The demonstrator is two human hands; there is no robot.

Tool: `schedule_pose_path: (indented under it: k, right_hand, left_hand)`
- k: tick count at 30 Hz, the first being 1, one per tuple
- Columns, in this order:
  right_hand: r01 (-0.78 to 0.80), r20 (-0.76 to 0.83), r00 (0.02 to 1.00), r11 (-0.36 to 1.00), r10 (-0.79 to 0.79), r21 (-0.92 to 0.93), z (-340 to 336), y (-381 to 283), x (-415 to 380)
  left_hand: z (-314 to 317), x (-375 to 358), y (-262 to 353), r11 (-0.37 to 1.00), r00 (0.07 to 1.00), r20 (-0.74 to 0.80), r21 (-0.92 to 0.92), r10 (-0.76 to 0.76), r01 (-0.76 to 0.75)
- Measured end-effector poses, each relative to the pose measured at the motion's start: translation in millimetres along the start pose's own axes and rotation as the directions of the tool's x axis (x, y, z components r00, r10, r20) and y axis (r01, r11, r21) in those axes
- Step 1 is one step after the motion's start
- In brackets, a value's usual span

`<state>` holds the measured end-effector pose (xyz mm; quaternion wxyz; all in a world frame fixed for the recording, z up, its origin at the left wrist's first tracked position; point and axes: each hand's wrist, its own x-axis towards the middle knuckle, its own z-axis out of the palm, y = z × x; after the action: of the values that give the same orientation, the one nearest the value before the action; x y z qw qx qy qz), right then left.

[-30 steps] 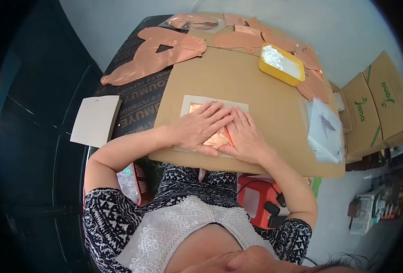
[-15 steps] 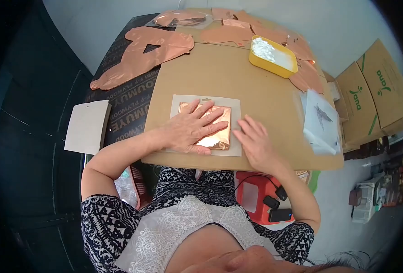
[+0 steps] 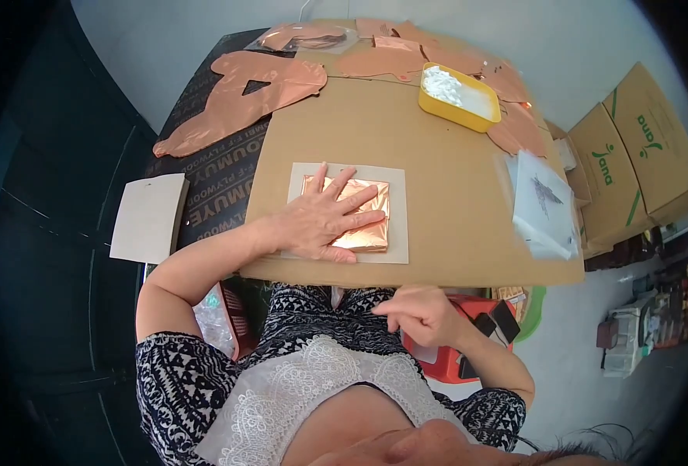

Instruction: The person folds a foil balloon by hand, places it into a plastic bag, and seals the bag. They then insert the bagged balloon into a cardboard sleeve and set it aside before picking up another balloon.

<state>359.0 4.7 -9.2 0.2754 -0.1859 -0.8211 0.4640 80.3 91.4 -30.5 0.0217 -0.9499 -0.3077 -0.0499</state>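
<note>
R hand [image 3: 422,317] moved off surface [image 3: 456,210], nr lap [image 3: 371,297]: fingers curled, can't tell if holding. L hand [image 3: 321,221] flat on copper foil [image 3: 371,237], fingers wide.

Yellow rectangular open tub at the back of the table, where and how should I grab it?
Grip the yellow rectangular tub by its two short end walls, probably best reached from the near side, where bare brown cardboard leaves room. It shows raised walls but no handle, and its open top exposes white contents, so keep it level.

The left hand [image 3: 317,224] lies, fingers [image 3: 359,199] spread, on the copper foil [image 3: 371,239].
</note>
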Motion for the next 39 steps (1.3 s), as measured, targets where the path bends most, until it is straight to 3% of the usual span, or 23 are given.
schedule_pose_path:
  k: [2,6,13,18,21,26,27,30,39]
  right_hand:
    - [-0.038,0.032,0.999,0.995,0.035,0.094,10.0,7.4,-7.9]
    - [-0.296,0.116,0.955,0.916,0.275,0.27,32.3,25.0,-25.8]
    - [-0.413,0.193,0.91,0.828,0.366,0.379,72.2,61.4,-30.9]
    - [-0.307,0.049,0.939,0.767,0.34,0.563,89.3,62.1,-26.0]
    - [-0.179,-0.094,0.931,0.662,0.354,0.727,98.6,57.8,-26.1]
    - [0.068,-0.297,0.821,0.432,0.488,0.899,108.9,54.4,-28.8]
    - [0.075,-0.37,0.756,0.491,0.539,0.868,106.2,42.5,-21.9]
    - [-0.01,-0.369,0.695,0.522,0.617,0.853,100.2,33.1,-16.6]
    - [0.11,-0.396,0.739,0.482,0.545,0.869,107.2,41.9,-14.4]
  left_hand:
    - [0.2,-0.1,-1.2,1.0,1.0,0.006,0.013,0.007,-0.007]
    - [1.5,0.9,-2.0,1.0,1.0,0.006,0.018,0.013,-0.013]
    - [3.7,1.7,-3.4,0.999,0.999,0.014,0.033,0.033,-0.033]
    - [0.8,-1.0,15.6,0.999,0.999,0.029,-0.025,0.023,-0.023]
    - [3.3,-4.4,44.9,0.998,1.0,0.014,-0.055,-0.023,0.024]
    - [1.8,-8.5,81.0,0.992,0.997,0.06,-0.112,-0.045,0.052]
    - [3.2,-8.7,82.4,0.993,0.997,0.058,-0.106,-0.051,0.057]
    - [1.4,-9.3,83.9,0.994,0.996,0.064,-0.089,-0.059,0.064]
    - [-2.9,-8.5,84.6,0.995,0.993,0.093,-0.067,-0.07,0.077]
